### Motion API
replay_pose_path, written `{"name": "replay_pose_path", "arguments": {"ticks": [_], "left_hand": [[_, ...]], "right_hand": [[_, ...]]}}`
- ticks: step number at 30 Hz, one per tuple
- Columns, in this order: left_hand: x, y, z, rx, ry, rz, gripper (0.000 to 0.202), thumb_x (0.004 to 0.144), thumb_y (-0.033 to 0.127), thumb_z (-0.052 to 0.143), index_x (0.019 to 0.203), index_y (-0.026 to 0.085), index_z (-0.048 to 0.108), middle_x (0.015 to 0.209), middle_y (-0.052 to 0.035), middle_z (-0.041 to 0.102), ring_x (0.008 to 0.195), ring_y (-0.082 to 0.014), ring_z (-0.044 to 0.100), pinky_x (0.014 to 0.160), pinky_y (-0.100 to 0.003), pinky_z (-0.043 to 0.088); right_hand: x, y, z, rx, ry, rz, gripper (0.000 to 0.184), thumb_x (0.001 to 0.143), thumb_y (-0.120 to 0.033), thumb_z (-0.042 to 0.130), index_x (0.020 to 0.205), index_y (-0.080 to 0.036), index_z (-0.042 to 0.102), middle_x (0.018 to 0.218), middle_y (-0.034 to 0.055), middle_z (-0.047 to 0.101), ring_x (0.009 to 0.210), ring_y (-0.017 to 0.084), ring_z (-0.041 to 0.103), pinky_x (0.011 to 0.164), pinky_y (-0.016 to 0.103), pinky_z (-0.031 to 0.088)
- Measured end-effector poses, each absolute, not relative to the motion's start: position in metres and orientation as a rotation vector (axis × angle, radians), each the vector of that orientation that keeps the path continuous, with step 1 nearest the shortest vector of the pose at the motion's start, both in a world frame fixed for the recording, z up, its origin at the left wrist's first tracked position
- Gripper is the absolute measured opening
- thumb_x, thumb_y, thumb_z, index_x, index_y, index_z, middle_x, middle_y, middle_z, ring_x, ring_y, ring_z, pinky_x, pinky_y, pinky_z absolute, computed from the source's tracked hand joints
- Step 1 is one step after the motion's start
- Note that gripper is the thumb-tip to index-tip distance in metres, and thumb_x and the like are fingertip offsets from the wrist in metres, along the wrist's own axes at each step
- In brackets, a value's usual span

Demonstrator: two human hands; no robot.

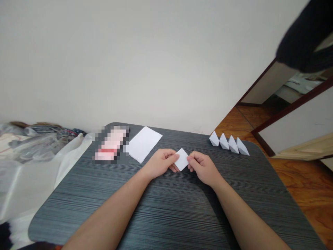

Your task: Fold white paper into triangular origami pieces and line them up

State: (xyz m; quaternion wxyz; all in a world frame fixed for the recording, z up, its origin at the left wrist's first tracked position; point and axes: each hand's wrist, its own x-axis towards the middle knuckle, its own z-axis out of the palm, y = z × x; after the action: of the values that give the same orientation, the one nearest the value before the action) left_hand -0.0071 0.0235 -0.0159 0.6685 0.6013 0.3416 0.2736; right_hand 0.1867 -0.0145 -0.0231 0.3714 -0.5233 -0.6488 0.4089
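A small white paper square [181, 159], turned like a diamond, is pinched between my left hand [160, 163] and my right hand [204, 169], just above the dark grey table [166, 208]. Fingers of both hands grip its opposite corners. Beyond my left hand lies a flat white paper sheet [143, 144]. Several folded white paper pieces [229, 144], triangular and standing in a row, sit along the table's far right edge. A pixelated pink and white item [110, 144] lies at the far left of the tabletop, too blurred to identify.
Crumpled plastic and white sheeting [33, 156] lie beyond the table's left edge. A wooden floor [307, 184] and door frames lie to the right, with a dark hanging cloth [301, 38] at the top right. A pale wall [130, 62] stands behind the table.
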Motion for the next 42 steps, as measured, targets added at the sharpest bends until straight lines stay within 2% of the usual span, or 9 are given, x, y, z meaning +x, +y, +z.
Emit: {"name": "replay_pose_path", "arguments": {"ticks": [4, 11, 22, 29, 36, 42], "left_hand": [[-0.008, 0.023, -0.015, 1.448, 0.834, 0.623, 0.036, 0.086, 0.043, 0.047, 0.076, 0.011, 0.06, 0.069, -0.0062, 0.065, 0.058, -0.014, 0.062, 0.055, -0.024, 0.049], [-0.008, 0.022, -0.013, 1.502, 0.844, 0.58, 0.035, 0.087, 0.039, 0.045, 0.074, 0.011, 0.06, 0.068, -0.0051, 0.063, 0.06, -0.0144, 0.062, 0.056, -0.024, 0.048], [-0.008, 0.021, -0.006, 1.727, 0.962, 0.632, 0.029, 0.086, 0.032, 0.044, 0.075, 0.014, 0.063, 0.066, -0.0002, 0.058, 0.06, -0.01, 0.049, 0.052, -0.019, 0.036], [-0.008, 0.023, -0.008, 1.701, 0.99, 0.692, 0.031, 0.087, 0.034, 0.044, 0.074, 0.014, 0.063, 0.066, -0.0008, 0.058, 0.061, -0.0108, 0.05, 0.054, -0.021, 0.038], [-0.006, 0.023, -0.015, 1.357, 0.817, 0.703, 0.033, 0.086, 0.041, 0.046, 0.086, 0.012, 0.06, 0.071, -0.0044, 0.061, 0.06, -0.0134, 0.058, 0.055, -0.026, 0.049], [-0.008, 0.024, -0.016, 1.343, 0.811, 0.675, 0.032, 0.086, 0.04, 0.047, 0.082, 0.011, 0.061, 0.072, -0.0059, 0.064, 0.057, -0.0125, 0.06, 0.055, -0.025, 0.051]], "right_hand": [[0.185, -0.015, -0.022, -1.344, -1.711, 1.071, 0.028, 0.089, -0.029, 0.046, 0.064, -0.018, 0.052, 0.057, -0.0019, 0.055, 0.051, 0.011, 0.051, 0.054, 0.023, 0.04], [0.184, -0.015, -0.022, -1.381, -1.696, 1.075, 0.027, 0.09, -0.029, 0.046, 0.066, -0.018, 0.05, 0.056, -0.0028, 0.054, 0.051, 0.01, 0.05, 0.054, 0.022, 0.04], [0.18, -0.017, -0.017, -1.378, -1.86, 1.043, 0.027, 0.09, -0.027, 0.045, 0.064, -0.018, 0.049, 0.055, -0.0028, 0.054, 0.051, 0.01, 0.05, 0.052, 0.022, 0.037], [0.183, -0.017, -0.015, -1.404, -1.896, 0.976, 0.03, 0.09, -0.027, 0.045, 0.061, -0.018, 0.048, 0.053, -0.0034, 0.052, 0.051, 0.01, 0.048, 0.053, 0.022, 0.036], [0.186, -0.016, -0.017, -1.426, -1.807, 0.928, 0.031, 0.091, -0.029, 0.043, 0.062, -0.019, 0.046, 0.053, -0.0034, 0.05, 0.05, 0.01, 0.047, 0.053, 0.023, 0.036], [0.187, -0.015, -0.019, -1.43, -1.772, 0.918, 0.031, 0.09, -0.029, 0.044, 0.061, -0.019, 0.047, 0.053, -0.0031, 0.05, 0.05, 0.011, 0.047, 0.052, 0.023, 0.036]]}}
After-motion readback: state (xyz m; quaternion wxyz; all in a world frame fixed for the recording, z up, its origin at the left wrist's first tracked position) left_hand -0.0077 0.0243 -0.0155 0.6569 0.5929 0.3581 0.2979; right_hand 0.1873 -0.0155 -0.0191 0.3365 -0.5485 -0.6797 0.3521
